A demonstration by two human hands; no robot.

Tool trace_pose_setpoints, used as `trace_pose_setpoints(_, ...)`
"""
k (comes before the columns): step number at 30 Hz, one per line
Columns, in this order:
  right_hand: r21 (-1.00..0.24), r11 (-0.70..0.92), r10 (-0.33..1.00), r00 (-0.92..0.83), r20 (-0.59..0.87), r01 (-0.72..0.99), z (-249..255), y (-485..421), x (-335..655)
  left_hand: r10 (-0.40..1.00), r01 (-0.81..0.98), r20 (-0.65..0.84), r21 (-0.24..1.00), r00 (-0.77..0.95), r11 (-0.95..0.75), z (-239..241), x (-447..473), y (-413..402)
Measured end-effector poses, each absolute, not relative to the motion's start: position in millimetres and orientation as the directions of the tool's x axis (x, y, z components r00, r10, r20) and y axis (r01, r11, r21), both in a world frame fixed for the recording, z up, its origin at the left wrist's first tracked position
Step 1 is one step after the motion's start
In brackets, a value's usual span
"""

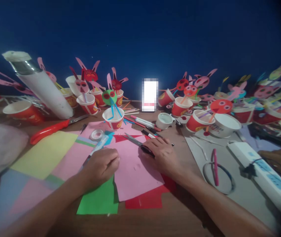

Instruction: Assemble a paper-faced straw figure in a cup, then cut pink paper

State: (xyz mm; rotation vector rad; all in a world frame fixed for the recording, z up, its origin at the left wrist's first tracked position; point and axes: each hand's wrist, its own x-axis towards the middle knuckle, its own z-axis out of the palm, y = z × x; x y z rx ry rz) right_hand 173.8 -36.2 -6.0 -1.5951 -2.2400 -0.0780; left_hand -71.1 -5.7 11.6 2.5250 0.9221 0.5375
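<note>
My left hand [101, 168] is closed round a pale blue and white glue stick or pen [98, 146] that points up and away, over the left edge of a pink paper sheet [135, 174]. My right hand [161, 153] rests on the sheet's upper right corner with its fingers curled over the dark handles of a pair of scissors [137, 143], whose blades point up and left. Under the pink sheet lie a green sheet [98, 199] and a red sheet [150, 197].
Yellow and pink papers [44, 154] lie at left with a red-handled cutter [49, 130] and a tape roll [97, 134]. Several red paper cups with paper animal faces [113, 115] crowd the back. A lit phone [149, 94], markers [142, 122], a white power strip [261, 171] and a wire ring [218, 172] sit around.
</note>
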Motion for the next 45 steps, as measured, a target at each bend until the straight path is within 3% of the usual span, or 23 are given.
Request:
trace_pose_setpoints(12,-0.028,0.152,0.966,-0.143,0.216,0.988,2.4,-34.7,180.8,0.663,0.474,0.343,0.492,0.666,-0.731,5.8,-71.6,-2.4)
trace_pose_setpoints(16,-0.015,0.127,0.973,-0.122,0.199,0.992,2.8,-33.5,182.9,0.582,0.420,0.403,0.424,0.706,-0.802,11.6,-65.7,-13.5)
trace_pose_setpoints(23,-0.039,0.115,0.977,-0.106,0.185,0.993,3.3,-32.6,180.6,0.389,0.335,0.517,0.198,0.763,-0.921,-0.9,-45.4,-53.1)
trace_pose_setpoints(27,-0.029,0.121,0.979,-0.115,0.171,0.992,7.3,-33.1,179.4,0.385,0.349,0.431,0.164,0.816,-0.923,-12.4,-42.9,-58.3)
trace_pose_setpoints(38,-0.014,0.126,0.976,-0.121,0.182,0.992,7.4,-33.1,188.1,0.401,0.395,0.364,0.095,0.840,-0.914,-24.3,-43.0,-66.9)
trace_pose_setpoints(45,0.013,0.122,0.977,-0.122,0.175,0.992,5.4,-32.6,189.5,0.406,0.404,0.207,0.052,0.890,-0.913,-24.1,-45.7,-80.5)
